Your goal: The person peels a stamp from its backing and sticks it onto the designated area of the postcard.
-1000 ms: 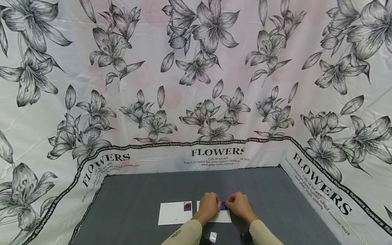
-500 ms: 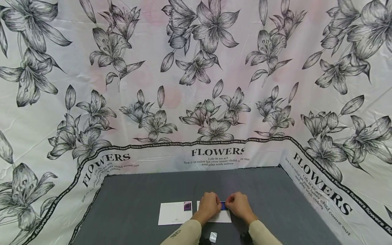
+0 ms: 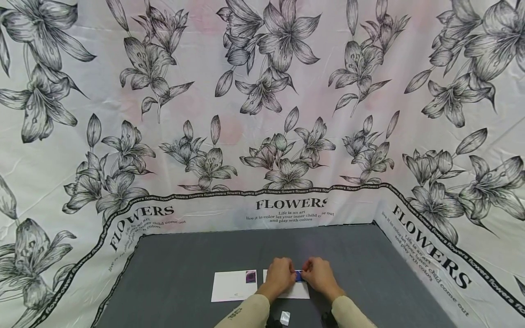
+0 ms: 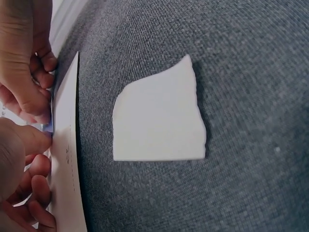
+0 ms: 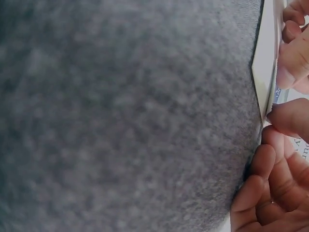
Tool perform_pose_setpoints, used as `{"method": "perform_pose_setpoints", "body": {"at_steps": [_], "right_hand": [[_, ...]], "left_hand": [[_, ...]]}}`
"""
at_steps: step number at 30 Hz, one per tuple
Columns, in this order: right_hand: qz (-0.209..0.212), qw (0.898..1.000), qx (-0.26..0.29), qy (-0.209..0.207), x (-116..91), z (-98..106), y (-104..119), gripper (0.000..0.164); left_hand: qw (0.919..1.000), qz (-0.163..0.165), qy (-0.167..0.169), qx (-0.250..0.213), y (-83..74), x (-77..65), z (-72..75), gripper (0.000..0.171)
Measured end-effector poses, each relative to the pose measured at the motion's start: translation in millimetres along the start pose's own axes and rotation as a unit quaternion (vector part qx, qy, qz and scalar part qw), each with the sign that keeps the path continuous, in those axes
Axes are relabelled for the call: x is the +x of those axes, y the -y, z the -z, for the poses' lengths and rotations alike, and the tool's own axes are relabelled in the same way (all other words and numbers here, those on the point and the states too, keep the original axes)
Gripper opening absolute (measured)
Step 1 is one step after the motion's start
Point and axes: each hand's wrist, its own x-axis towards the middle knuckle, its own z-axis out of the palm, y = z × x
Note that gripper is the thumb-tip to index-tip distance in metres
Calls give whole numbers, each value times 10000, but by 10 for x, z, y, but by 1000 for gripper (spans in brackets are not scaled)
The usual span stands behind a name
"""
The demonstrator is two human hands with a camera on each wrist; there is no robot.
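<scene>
Two white cards lie side by side in the head view. The left card (image 3: pixel 229 291) bears a purple stamp (image 3: pixel 251 276) in its upper right corner. My left hand (image 3: pixel 280 275) and right hand (image 3: pixel 321 274) meet over the upper right part of the right card (image 3: pixel 301 293). Between their fingertips shows a small blue stamp (image 3: pixel 298 276), pinched by thumb and finger from both sides. A sliver of this blue stamp (image 4: pixel 47 127) is visible in the left wrist view; fingers cover most of it. In the right wrist view the card's edge (image 5: pixel 264 63) runs under the fingertips.
A torn white paper scrap (image 3: pixel 285 318) lies on the dark grey cloth (image 3: pixel 180 269) nearer me, between my forearms. Behind and beside the table hangs a white cloth (image 3: pixel 229 209) printed with lilies.
Both hands stay over the right card's corner, with only slight finger movement. Slightly more of the blue stamp's surface detail shows between them. The cards and scrap have not moved.
</scene>
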Motion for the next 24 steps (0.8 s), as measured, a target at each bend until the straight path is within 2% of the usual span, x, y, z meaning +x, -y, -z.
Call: {"method": "perform_pose_setpoints", "body": {"at_steps": [2,7,14,24], "right_hand": [[-68,10000,-23,25,-19,30,65,15],[-335,9986,-311,247,-25,92,206,15],[-487,9960,-533,517,-21,151,249,12],[-475,9946,-562,730,-21,188,248,19]], "left_hand": [[9999,-16,131,61,-22,7,23,17],[9983,210,531,116,-118,25,115,11],[9987,174,427,225,-102,21,70,10],[9952,421,744,477,-141,35,94,17]]}}
